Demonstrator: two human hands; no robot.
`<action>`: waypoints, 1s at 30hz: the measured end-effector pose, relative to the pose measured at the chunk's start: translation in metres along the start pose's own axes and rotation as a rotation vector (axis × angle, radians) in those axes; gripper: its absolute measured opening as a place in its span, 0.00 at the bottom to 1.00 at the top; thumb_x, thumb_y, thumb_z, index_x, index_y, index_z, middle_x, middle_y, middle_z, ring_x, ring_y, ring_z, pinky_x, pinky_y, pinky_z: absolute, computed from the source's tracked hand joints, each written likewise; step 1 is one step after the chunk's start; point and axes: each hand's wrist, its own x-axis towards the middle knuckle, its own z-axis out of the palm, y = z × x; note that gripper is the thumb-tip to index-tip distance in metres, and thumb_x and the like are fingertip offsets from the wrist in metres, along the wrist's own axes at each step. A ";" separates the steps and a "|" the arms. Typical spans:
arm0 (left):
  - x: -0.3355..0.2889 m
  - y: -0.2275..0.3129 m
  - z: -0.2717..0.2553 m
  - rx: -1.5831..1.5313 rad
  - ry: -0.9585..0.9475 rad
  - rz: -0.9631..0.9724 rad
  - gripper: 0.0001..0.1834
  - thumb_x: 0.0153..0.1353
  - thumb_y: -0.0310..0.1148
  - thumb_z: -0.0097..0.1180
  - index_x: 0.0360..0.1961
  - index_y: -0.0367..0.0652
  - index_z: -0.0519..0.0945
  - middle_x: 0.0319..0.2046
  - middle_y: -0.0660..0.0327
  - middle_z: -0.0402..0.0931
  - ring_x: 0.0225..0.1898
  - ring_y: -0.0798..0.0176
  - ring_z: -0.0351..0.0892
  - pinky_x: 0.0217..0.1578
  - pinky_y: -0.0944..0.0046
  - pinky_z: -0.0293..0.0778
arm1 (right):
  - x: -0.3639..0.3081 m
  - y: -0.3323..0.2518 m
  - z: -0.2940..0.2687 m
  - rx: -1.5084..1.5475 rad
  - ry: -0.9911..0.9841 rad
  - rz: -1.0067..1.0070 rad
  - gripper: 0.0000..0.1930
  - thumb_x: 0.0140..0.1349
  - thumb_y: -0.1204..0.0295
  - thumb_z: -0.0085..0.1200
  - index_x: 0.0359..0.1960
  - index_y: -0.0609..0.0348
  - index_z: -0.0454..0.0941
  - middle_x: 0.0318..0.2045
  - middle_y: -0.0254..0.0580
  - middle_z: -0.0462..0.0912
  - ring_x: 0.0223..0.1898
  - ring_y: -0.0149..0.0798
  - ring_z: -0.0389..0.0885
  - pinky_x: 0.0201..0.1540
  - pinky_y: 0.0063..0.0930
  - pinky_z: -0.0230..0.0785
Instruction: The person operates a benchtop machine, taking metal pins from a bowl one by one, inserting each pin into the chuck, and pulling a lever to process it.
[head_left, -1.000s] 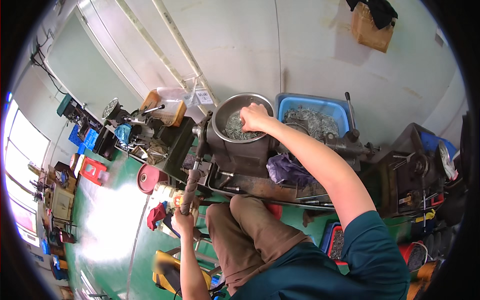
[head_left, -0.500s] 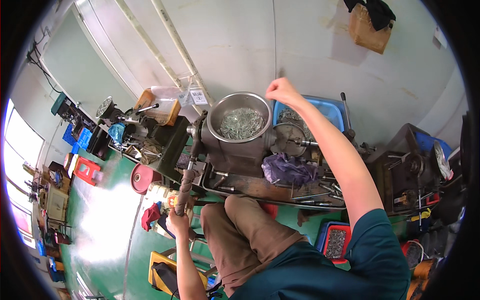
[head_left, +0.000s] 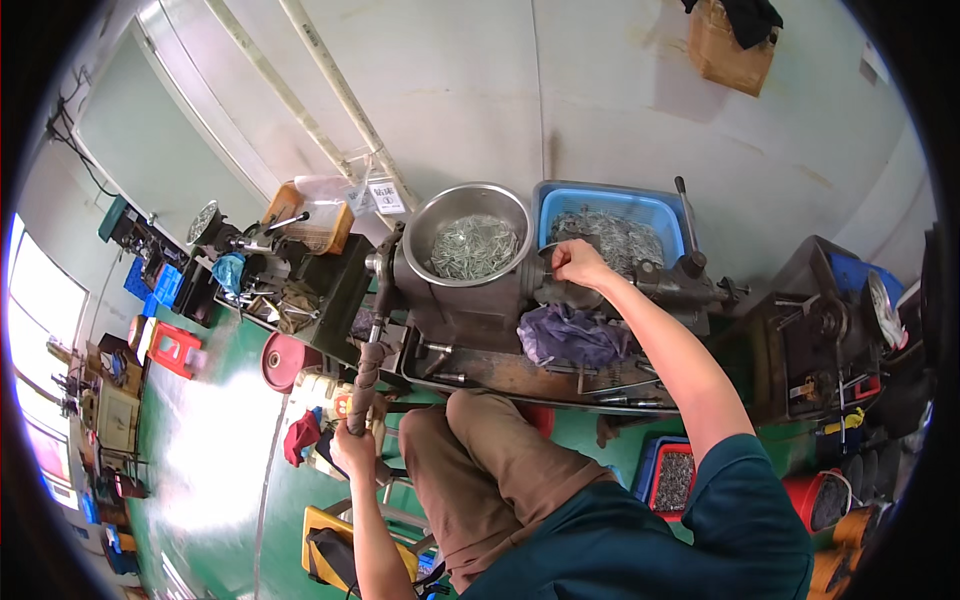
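Note:
My left hand (head_left: 355, 452) is wrapped round the lower end of a lever handle (head_left: 365, 385) bound in brown wrapping, at the left side of a dark bench machine (head_left: 460, 318). My right hand (head_left: 578, 264) is at the machine's spindle, right of the steel bowl, with thumb and fingers pinched together. Whatever sits between those fingertips is too small to make out. On top of the machine, the steel bowl (head_left: 425, 212) contains many thin silvery metal pins (head_left: 474, 247). Just below my right hand lies a crumpled purple cloth (head_left: 570, 335).
A blue basket (head_left: 655, 215) of metal parts stands behind the spindle. Rod-shaped tools (head_left: 630, 402) lie on the machine's tray. Another machine (head_left: 820, 340) stands at right, near a red bin of small parts (head_left: 673, 478). A yellow stool (head_left: 325, 535) is by my left forearm.
My right hand has come down from above the blue basket to the spindle beside the bowl. The left hand keeps its grip on the lever handle. The view has shifted slightly.

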 end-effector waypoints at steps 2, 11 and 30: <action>0.000 0.000 0.000 -0.004 -0.004 -0.011 0.09 0.39 0.33 0.54 0.23 0.41 0.74 0.20 0.48 0.73 0.26 0.45 0.73 0.28 0.52 0.68 | 0.000 0.001 0.000 0.029 -0.012 -0.013 0.08 0.31 0.75 0.57 0.18 0.58 0.74 0.19 0.38 0.76 0.25 0.35 0.75 0.29 0.26 0.64; -0.001 -0.001 0.000 -0.002 0.017 0.003 0.09 0.38 0.33 0.54 0.23 0.41 0.74 0.20 0.48 0.73 0.25 0.45 0.73 0.27 0.52 0.68 | 0.001 0.002 0.003 0.151 -0.041 -0.043 0.08 0.32 0.79 0.57 0.18 0.61 0.73 0.18 0.36 0.75 0.22 0.30 0.73 0.28 0.22 0.63; 0.047 -0.030 0.003 0.085 0.029 0.067 0.08 0.39 0.32 0.52 0.24 0.43 0.76 0.20 0.51 0.74 0.26 0.48 0.74 0.28 0.55 0.69 | -0.002 -0.006 0.005 0.094 0.005 -0.069 0.08 0.31 0.76 0.56 0.16 0.59 0.70 0.15 0.33 0.72 0.20 0.30 0.70 0.26 0.23 0.61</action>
